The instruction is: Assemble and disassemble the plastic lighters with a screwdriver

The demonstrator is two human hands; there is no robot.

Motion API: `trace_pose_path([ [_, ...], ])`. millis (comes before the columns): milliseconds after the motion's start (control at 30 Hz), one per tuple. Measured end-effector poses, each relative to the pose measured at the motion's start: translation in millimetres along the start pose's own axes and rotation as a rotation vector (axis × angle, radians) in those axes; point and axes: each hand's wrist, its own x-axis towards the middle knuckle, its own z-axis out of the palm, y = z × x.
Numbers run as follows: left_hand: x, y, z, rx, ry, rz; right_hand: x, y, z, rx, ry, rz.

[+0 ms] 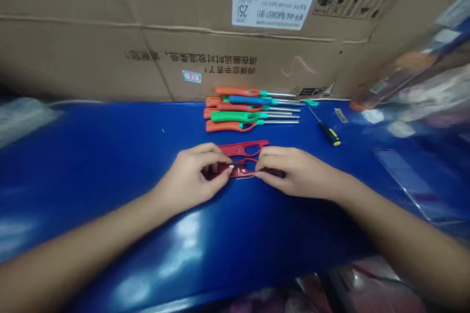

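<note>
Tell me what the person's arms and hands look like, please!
The left hand and right hand wear no gloves, and I see no rings or markings. The left forearm and right forearm are bare, with no sleeves, watch or bracelet showing.

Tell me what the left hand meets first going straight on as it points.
Left hand probably meets the small black part at the nearer red lighter-handle half, with the right hand beyond; depth there is unclear.
</note>
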Motion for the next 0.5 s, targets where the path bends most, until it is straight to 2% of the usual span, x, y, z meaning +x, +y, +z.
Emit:
trace_pose_path([
  [200,2.6,-6.3,4.4,0.05,-0.029,0.122,-1.5,-0.4,-0.7,-0.105,0.029,0.004],
  [500,2.6,-6.2,6.6,0.032,-0.009,0.132,3.4,-0.9,7.3,-0.149,0.131,0.017],
])
